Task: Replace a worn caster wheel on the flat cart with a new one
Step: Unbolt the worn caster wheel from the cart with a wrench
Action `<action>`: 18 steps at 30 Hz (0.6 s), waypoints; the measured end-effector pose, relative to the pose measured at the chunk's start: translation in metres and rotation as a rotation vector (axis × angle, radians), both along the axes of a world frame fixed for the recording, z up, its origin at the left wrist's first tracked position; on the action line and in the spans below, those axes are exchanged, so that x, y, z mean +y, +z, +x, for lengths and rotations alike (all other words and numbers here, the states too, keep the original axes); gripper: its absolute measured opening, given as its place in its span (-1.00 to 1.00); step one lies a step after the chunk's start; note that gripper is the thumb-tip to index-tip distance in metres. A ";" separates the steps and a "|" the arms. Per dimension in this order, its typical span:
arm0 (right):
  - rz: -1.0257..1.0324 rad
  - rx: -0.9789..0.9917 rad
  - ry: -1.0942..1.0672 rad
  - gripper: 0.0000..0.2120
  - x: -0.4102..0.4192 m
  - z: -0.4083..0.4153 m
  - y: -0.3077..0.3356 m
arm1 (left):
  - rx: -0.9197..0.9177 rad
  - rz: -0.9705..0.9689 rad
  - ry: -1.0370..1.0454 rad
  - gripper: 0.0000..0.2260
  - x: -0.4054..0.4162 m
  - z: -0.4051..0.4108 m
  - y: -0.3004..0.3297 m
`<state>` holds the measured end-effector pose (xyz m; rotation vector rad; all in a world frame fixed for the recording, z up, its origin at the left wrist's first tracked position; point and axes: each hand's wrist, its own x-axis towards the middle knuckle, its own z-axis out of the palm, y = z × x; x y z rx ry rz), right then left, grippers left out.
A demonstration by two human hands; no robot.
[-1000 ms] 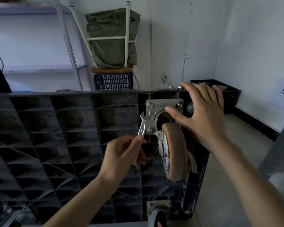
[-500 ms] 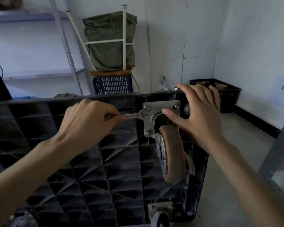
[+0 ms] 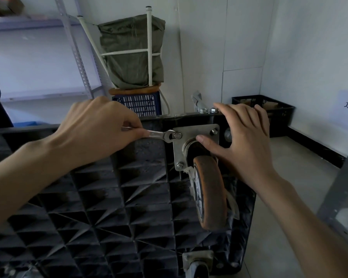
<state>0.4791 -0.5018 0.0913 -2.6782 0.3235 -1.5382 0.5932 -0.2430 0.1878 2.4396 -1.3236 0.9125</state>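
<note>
The left hand [image 3: 94, 129] is a clenched grip, grasping the handle of a small open-end wrench [image 3: 159, 135] between thumb and curled fingers. The wrench lies nearly level, its open end set around the upper-left bolt [image 3: 177, 135] of the caster's mounting plate [image 3: 191, 137]. The right hand [image 3: 243, 141] is a released grip, fingers spread and straight: the thumb presses the plate just above the wheel, and the fingers rest over the cart's top edge.

The worn orange caster wheel [image 3: 210, 192] hangs below the plate, at the upper right corner of the black ribbed flat cart [image 3: 88, 207], which stands on edge. Three bolts show on the plate; two nuts [image 3: 209, 110] sit on the cart's edge. A second caster [image 3: 197, 261] shows at the bottom.

Behind stand a metal shelf [image 3: 76, 53], a blue crate [image 3: 138, 104], a black crate [image 3: 277, 113], white walls and a grey floor [image 3: 279, 197].
</note>
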 end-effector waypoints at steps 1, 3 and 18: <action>0.001 0.001 0.001 -0.27 0.000 0.000 0.000 | -0.003 0.011 0.009 -0.75 -0.001 0.002 0.002; 0.002 -0.005 0.000 -0.28 0.000 0.001 -0.001 | 0.009 0.026 0.025 -0.73 -0.003 0.005 0.006; 0.006 0.001 -0.012 -0.26 -0.001 0.003 -0.001 | -0.109 0.259 0.040 -0.74 -0.027 0.003 0.042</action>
